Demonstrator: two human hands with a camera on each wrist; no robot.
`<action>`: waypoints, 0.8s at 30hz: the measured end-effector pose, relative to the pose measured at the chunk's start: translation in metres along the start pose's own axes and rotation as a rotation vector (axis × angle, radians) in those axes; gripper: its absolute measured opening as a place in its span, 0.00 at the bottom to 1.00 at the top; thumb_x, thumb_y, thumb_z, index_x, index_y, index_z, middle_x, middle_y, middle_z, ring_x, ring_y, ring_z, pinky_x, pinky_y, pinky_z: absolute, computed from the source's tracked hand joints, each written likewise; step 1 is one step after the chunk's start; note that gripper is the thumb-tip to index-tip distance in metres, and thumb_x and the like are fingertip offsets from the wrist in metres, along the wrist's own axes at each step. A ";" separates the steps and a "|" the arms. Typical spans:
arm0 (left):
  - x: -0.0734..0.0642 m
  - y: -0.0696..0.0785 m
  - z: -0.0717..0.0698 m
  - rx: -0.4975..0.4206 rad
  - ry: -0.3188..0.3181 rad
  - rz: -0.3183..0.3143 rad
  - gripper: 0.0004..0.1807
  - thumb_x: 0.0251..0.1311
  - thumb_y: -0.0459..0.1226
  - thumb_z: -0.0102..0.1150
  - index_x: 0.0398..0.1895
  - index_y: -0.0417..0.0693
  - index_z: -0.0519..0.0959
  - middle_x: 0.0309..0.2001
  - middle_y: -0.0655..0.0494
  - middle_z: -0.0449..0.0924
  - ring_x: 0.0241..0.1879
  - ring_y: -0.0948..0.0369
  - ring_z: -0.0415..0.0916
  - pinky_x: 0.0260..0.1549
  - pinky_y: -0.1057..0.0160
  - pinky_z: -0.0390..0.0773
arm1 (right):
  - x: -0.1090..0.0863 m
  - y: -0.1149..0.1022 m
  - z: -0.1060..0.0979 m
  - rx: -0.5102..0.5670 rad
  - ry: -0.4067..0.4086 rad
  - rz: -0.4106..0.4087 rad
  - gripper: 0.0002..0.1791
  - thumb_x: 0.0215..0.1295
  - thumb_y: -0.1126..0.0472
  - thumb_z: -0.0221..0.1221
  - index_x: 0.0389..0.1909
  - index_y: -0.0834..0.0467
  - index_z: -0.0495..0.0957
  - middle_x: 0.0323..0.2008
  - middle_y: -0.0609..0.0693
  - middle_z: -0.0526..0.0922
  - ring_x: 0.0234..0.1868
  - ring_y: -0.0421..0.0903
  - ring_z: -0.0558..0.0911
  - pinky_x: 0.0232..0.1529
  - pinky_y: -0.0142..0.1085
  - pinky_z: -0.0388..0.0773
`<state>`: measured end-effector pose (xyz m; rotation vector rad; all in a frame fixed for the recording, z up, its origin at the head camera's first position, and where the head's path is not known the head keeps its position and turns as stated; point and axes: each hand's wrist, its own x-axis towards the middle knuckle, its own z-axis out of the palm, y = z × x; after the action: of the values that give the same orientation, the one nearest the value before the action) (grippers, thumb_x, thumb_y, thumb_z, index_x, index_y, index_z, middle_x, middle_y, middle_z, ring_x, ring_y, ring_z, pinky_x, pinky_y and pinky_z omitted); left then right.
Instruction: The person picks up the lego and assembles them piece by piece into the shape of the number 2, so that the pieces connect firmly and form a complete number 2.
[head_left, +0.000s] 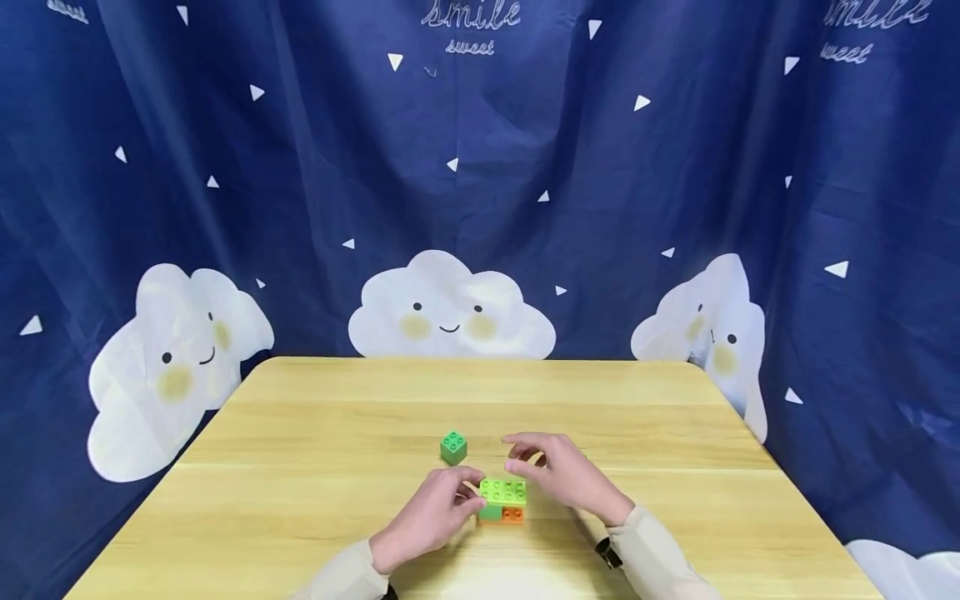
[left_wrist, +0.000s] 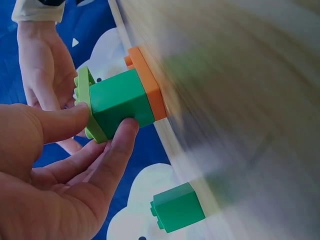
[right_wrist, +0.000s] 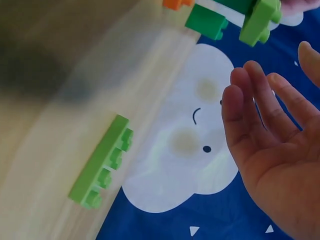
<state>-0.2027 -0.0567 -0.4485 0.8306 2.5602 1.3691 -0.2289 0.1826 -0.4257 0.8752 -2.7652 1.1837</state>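
A small stack of toy bricks stands on the table: an orange base (head_left: pixel 512 515), a green block (left_wrist: pixel 122 97) on part of it, and a light green plate with studs (head_left: pixel 502 490) on top. My left hand (head_left: pixel 438 510) pinches the stack from its left side, thumb at the light green plate and a fingertip against the green block. To the right of the stack, my right hand (head_left: pixel 566 473) hovers with fingers loosely bent and nothing in them. Beyond the left hand sits a loose green brick (head_left: pixel 453 448).
A second light green plate (right_wrist: pixel 101 162) lies on the table near the right hand in the right wrist view; the head view hides it. The wooden table (head_left: pixel 315 442) ends at a dark blue curtain (head_left: pixel 450 208) with printed clouds.
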 end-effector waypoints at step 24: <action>0.000 -0.005 0.001 -0.037 0.004 0.000 0.18 0.65 0.33 0.67 0.55 0.32 0.80 0.49 0.42 0.85 0.40 0.60 0.86 0.39 0.69 0.85 | 0.073 0.004 0.003 0.016 -0.091 -0.040 0.19 0.74 0.57 0.61 0.63 0.55 0.78 0.44 0.48 0.87 0.48 0.47 0.86 0.53 0.42 0.83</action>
<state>-0.2043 -0.0579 -0.4534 0.8231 2.5302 1.4152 -0.2923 0.1469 -0.4149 1.0058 -2.7977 1.1911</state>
